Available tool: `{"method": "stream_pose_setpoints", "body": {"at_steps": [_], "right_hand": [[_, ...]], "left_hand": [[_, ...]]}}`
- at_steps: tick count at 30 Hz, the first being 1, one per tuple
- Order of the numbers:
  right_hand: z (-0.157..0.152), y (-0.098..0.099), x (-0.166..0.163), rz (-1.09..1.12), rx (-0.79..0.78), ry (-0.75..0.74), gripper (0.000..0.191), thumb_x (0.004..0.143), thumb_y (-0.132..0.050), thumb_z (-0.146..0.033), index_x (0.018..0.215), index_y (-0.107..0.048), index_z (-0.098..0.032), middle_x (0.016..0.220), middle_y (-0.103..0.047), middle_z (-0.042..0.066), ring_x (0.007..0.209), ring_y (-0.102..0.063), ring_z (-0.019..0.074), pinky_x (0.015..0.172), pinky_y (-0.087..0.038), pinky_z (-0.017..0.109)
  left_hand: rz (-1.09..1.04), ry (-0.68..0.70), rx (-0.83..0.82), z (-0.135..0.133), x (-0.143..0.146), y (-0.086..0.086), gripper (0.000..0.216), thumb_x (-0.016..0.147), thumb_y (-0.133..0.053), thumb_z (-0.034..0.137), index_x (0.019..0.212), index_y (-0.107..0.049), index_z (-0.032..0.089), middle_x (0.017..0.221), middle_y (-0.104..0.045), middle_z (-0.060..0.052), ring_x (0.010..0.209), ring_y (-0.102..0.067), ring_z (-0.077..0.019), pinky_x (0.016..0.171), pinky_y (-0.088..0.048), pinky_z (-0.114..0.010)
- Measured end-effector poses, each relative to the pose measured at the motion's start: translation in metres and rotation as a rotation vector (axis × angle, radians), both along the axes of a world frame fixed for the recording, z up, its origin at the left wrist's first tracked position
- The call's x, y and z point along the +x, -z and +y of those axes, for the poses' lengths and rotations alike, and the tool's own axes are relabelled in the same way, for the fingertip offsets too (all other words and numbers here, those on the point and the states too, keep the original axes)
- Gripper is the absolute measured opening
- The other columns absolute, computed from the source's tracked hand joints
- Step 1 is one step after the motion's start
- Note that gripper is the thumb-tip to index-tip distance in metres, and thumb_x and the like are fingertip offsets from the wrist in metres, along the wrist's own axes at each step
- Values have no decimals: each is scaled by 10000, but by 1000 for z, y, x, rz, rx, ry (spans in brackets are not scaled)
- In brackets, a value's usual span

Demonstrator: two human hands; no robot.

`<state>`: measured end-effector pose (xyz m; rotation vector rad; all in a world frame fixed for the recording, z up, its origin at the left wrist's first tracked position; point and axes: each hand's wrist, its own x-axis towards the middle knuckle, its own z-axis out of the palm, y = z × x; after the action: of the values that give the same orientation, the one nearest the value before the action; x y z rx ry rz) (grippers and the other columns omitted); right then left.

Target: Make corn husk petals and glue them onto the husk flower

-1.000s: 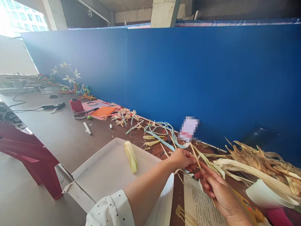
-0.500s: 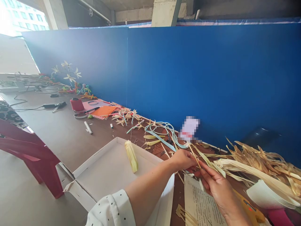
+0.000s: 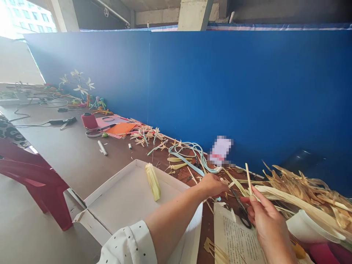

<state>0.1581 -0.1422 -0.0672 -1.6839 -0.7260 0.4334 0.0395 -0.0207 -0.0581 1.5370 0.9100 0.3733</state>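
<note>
My right hand (image 3: 265,216) pinches a thin pale stick (image 3: 248,178), which points upward from between thumb and fingers. Over the table to its left is my left hand (image 3: 213,186), its fingers drawn together near some pale scraps; what they hold, if anything, I cannot make out. Between the hands lie dark-handled scissors (image 3: 244,219), partly behind the right fingers. A printed sheet (image 3: 233,234) is below them. A bundled piece of corn husk (image 3: 153,182) rests in the open white box (image 3: 123,198) beside my left forearm.
Dried corn husks (image 3: 305,183) are heaped at the right, by a white cup-like container (image 3: 308,227). Light blue cord (image 3: 198,152) and small husk flowers (image 3: 144,135) line the blue partition (image 3: 220,84). A red plastic chair (image 3: 41,179) stands at the left.
My hands have moved apart. The right hand has turned the stick upright and shifted slightly right, while the left has let go of it. The scissors between them now show.
</note>
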Motion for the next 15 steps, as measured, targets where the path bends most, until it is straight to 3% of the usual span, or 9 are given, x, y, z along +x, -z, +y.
{"method": "stream_pose_setpoints", "body": {"at_steps": [3,8,12,15], "right_hand": [[-1,-5,-15,332,56,-246,697,682,-703,-444,1323,-498,-262,757,-650,25,444,-328,64,372,-181,185],[2,-4,-28,480,-35,-410,574,680,-727,-411,1216,-575,-270,721,-610,3,423,-250,26,366,-113,146],[5,6,-17,482,-3,-371,594,635,-747,-392,1197,-593,-274,665,-577,-21,410,-242,31,367,-120,149],[7,14,-8,365,-23,-320,588,638,-719,-449,1185,-618,-259,656,-583,-19,405,-261,54,369,-146,185]], "left_hand": [[-31,1,-43,1,0,0,66,625,-604,196,602,-602,134,558,-548,17,497,-477,-76,476,-436,-186],[-171,87,-25,-2,-2,-1,85,701,-615,194,742,-672,146,596,-558,26,528,-497,-67,535,-458,-189],[-183,106,6,-4,-3,0,111,740,-590,227,716,-649,135,594,-551,19,524,-493,-66,545,-458,-197],[-125,91,60,-4,-2,3,107,710,-593,231,675,-618,133,588,-550,15,515,-487,-66,518,-437,-189]]}}
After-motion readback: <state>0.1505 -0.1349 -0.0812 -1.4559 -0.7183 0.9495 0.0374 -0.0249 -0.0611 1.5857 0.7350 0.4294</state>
